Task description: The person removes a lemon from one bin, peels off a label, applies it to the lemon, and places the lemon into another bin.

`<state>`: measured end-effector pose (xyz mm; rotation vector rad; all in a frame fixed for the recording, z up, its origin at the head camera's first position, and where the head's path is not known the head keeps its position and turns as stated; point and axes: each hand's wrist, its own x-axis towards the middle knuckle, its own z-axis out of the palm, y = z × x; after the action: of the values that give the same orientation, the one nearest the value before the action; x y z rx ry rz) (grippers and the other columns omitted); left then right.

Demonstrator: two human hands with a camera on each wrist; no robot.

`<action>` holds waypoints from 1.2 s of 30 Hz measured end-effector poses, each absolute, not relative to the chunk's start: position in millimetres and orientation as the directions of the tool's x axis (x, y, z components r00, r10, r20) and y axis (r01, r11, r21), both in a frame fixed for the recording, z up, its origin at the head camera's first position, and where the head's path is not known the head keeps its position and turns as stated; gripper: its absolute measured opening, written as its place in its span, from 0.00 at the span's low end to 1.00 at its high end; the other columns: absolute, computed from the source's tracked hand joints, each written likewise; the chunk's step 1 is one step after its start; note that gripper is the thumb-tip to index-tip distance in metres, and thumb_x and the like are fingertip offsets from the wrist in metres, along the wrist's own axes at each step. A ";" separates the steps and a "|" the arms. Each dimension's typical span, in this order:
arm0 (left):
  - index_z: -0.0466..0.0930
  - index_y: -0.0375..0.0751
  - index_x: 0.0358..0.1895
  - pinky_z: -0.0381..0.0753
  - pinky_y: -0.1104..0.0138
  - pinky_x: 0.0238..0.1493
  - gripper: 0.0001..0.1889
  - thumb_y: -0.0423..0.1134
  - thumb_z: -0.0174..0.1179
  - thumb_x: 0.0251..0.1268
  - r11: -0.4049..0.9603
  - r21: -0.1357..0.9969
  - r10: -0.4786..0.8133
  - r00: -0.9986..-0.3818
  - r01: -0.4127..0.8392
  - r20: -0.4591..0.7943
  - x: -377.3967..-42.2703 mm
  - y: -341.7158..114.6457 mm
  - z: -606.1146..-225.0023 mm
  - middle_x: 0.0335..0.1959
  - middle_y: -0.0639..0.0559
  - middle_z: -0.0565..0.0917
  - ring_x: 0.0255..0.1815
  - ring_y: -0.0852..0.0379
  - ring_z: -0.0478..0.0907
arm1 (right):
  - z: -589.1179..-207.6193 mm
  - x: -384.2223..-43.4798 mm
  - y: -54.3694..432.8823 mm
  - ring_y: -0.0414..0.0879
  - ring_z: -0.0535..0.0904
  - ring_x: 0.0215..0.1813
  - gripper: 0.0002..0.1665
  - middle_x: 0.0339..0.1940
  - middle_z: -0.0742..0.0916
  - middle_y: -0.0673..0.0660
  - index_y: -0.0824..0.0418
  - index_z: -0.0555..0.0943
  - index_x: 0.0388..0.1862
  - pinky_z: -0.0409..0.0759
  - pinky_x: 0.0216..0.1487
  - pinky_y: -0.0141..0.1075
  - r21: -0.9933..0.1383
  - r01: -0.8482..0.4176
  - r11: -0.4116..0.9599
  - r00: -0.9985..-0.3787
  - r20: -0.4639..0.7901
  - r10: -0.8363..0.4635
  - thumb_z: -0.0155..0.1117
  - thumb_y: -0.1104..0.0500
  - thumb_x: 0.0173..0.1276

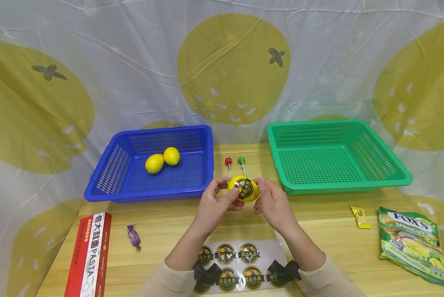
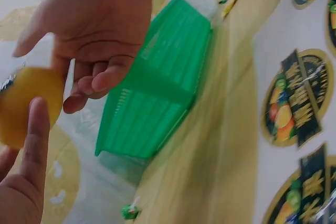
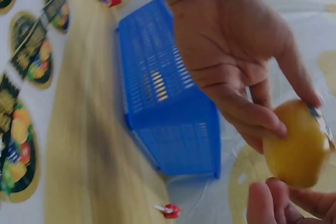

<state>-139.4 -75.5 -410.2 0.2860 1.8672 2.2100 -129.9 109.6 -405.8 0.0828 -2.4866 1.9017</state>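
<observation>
A yellow lemon (image 1: 254,192) with a round black-and-gold sticker (image 1: 246,189) on its near side is held up over the middle of the table. My left hand (image 1: 215,202) grips it from the left, thumb on the sticker's edge. From the other side, my right hand (image 1: 275,204) has its fingertips right at the lemon's end; its thumb stands off the fruit in the left wrist view, the other fingers loosely bent. Below the hands lies a sheet of matching stickers (image 1: 238,260), partly covered by the wrists and their black straps.
A blue basket (image 1: 147,194) with two lemons (image 1: 154,163) stands back left, a green basket (image 1: 341,186) back right. Red (image 1: 228,161) and green (image 1: 242,159) lollipops lie between them. Left are a pasta box (image 1: 90,251) and purple candy (image 1: 133,237); right, a yellow packet (image 1: 361,217) and FOX'S bag (image 1: 411,243).
</observation>
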 end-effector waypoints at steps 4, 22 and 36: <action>0.63 0.34 0.67 0.90 0.59 0.44 0.25 0.37 0.61 0.74 -0.183 0.981 0.278 -0.960 -0.070 -0.017 -135.1 -64.4 -413.8 0.60 0.37 0.69 0.36 0.53 0.89 | -410.6 -127.6 107.2 0.54 0.79 0.18 0.29 0.21 0.82 0.63 0.57 0.82 0.55 0.81 0.21 0.40 -0.923 -0.054 0.381 -0.998 0.067 0.021 0.39 0.40 0.84; 0.67 0.35 0.69 0.90 0.53 0.46 0.24 0.38 0.58 0.76 -0.077 0.996 0.259 -0.965 -0.052 -0.030 -127.6 -60.9 -405.7 0.65 0.33 0.69 0.37 0.50 0.88 | -421.4 -127.6 98.1 0.44 0.76 0.26 0.36 0.22 0.83 0.57 0.64 0.84 0.51 0.76 0.27 0.35 -0.854 -0.108 0.508 -0.980 0.177 0.089 0.29 0.45 0.87; 0.65 0.48 0.75 0.86 0.66 0.47 0.46 0.40 0.79 0.52 0.447 0.826 0.250 -0.935 0.343 0.253 -124.7 -64.4 -407.5 0.63 0.46 0.74 0.51 0.57 0.77 | -414.6 -122.3 100.7 0.50 0.85 0.30 0.31 0.44 0.89 0.70 0.67 0.73 0.63 0.87 0.28 0.45 -0.984 0.129 0.120 -0.978 -0.146 -0.148 0.33 0.44 0.87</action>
<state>-124.7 -64.4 -407.5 0.5655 2.7506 1.6065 -122.3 100.7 -414.6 0.0214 -2.4970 2.2344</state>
